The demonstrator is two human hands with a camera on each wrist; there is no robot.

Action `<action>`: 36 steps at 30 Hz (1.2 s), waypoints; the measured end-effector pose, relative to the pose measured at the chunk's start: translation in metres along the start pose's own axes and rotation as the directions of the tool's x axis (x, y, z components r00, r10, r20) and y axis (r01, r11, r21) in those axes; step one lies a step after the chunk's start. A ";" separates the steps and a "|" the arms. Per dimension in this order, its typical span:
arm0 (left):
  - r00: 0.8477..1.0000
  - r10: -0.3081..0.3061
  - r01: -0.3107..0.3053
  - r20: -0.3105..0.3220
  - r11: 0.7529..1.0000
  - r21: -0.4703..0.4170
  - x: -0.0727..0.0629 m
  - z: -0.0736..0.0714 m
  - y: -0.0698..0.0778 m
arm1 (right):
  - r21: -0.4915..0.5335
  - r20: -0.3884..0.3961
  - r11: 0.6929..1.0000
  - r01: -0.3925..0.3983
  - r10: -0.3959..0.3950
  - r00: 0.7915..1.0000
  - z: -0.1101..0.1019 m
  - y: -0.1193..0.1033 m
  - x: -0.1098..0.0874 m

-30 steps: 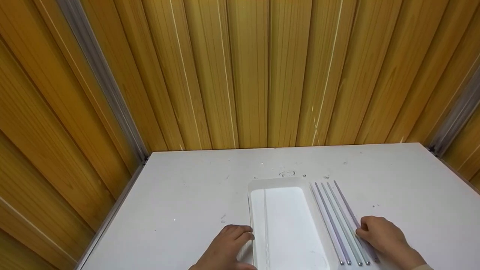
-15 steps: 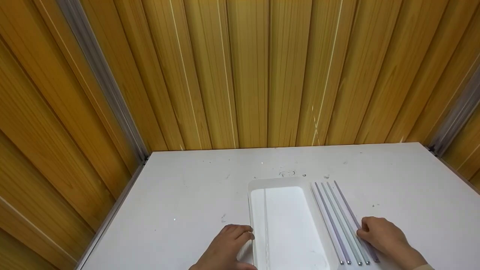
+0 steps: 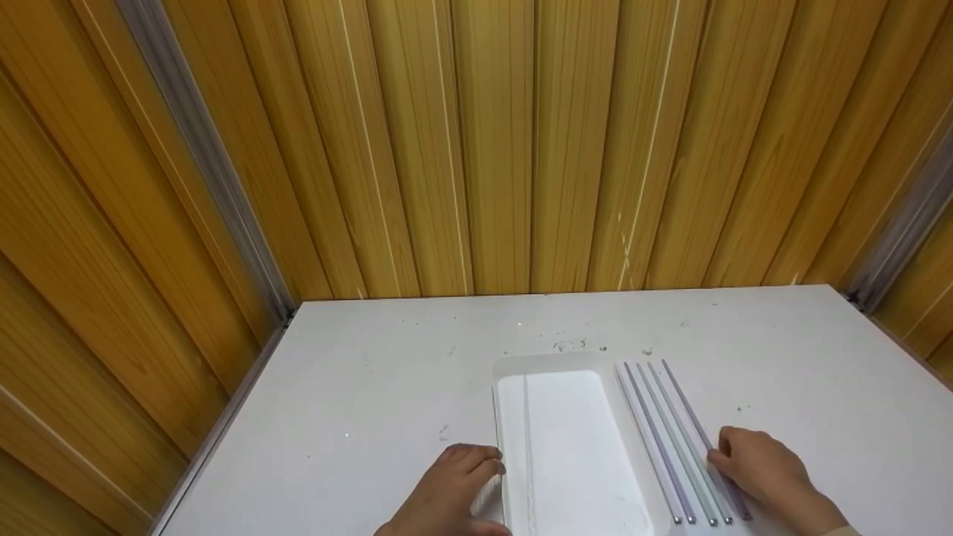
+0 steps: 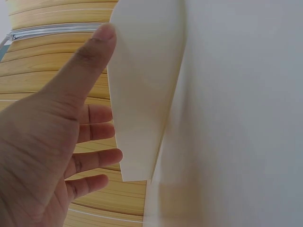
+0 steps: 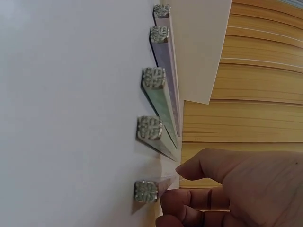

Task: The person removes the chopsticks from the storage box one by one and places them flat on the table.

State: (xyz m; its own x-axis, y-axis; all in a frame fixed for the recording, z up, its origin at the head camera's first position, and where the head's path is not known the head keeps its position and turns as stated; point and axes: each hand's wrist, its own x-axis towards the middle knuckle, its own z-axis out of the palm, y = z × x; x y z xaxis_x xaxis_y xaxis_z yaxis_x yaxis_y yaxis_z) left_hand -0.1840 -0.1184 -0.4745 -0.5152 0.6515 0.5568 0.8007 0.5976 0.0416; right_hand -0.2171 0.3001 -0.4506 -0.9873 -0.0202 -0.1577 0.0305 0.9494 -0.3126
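A long white rectangular tray [image 3: 547,363] lies on the table in the middle of the head view. My left hand [image 3: 449,487] is at its left side wall. In the left wrist view the fingers are mostly straight, thumb tip and fingertips at the tray's rim [image 4: 137,94]. To the right of the tray, several pastel chopsticks with patterned silver ends lie side by side, among them a green chopstick [image 3: 688,439]. My right hand [image 3: 767,465] pinches the outermost purple chopstick [image 3: 685,402] between thumb and curled fingers. Its silver end [image 5: 146,191] shows below the others in the right wrist view.
The white table [image 3: 357,387] carries small dark marks near its back. Behind it rises a wood-patterned wall [image 3: 491,149], with metal posts at both corners, one of them a grey post [image 3: 201,141] on the left.
Almost nothing differs. The right hand shifts very slightly, still at the outermost purple chopstick; the left hand stays at the tray.
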 end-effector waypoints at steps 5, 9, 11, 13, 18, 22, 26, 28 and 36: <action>1.000 -0.002 0.002 0.008 1.000 -0.009 0.000 -0.001 0.000 | -0.012 -0.011 1.000 0.007 -0.008 1.000 -0.003 -0.004 -0.002; 1.000 -0.007 0.007 0.020 1.000 -0.009 0.000 -0.001 0.001 | -0.010 -0.032 1.000 0.028 -0.029 0.999 -0.005 -0.010 -0.004; 1.000 -0.008 0.008 0.017 1.000 -0.012 0.000 -0.002 0.001 | -0.007 -0.040 0.999 0.042 -0.043 0.998 -0.007 -0.013 -0.005; 1.000 -0.006 0.006 0.008 1.000 -0.013 0.000 -0.001 0.001 | -0.007 -0.051 0.999 0.054 -0.054 0.997 -0.009 -0.017 -0.005; 1.000 0.000 0.000 -0.007 1.000 0.001 0.001 -0.001 0.001 | -0.004 -0.079 0.996 0.087 -0.087 0.993 -0.012 -0.027 -0.006; 1.000 -0.006 0.006 0.000 1.000 0.008 0.001 -0.002 0.002 | -0.004 -0.090 0.994 0.112 -0.112 0.990 -0.014 -0.035 -0.006; 1.000 -0.006 0.006 0.001 1.000 0.006 0.001 -0.001 0.002 | 0.013 -0.099 0.992 0.128 -0.126 0.987 -0.016 -0.046 -0.007; 1.000 -0.004 0.004 -0.001 1.000 0.008 0.001 -0.001 0.001 | 0.025 -0.103 0.990 0.137 -0.134 0.986 -0.017 -0.052 -0.008; 1.000 0.010 -0.009 -0.021 1.000 0.017 0.002 0.000 0.000 | 0.021 -0.132 0.983 0.183 -0.179 0.975 -0.016 -0.071 -0.009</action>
State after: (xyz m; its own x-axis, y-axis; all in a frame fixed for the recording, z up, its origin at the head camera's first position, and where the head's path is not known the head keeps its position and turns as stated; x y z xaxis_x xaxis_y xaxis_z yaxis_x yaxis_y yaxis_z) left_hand -0.1847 -0.1171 -0.4734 -0.5011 0.6473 0.5744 0.8000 0.5996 0.0221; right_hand -0.2126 0.2376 -0.4122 -0.9886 -0.1482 0.0262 -0.1477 0.9228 -0.3559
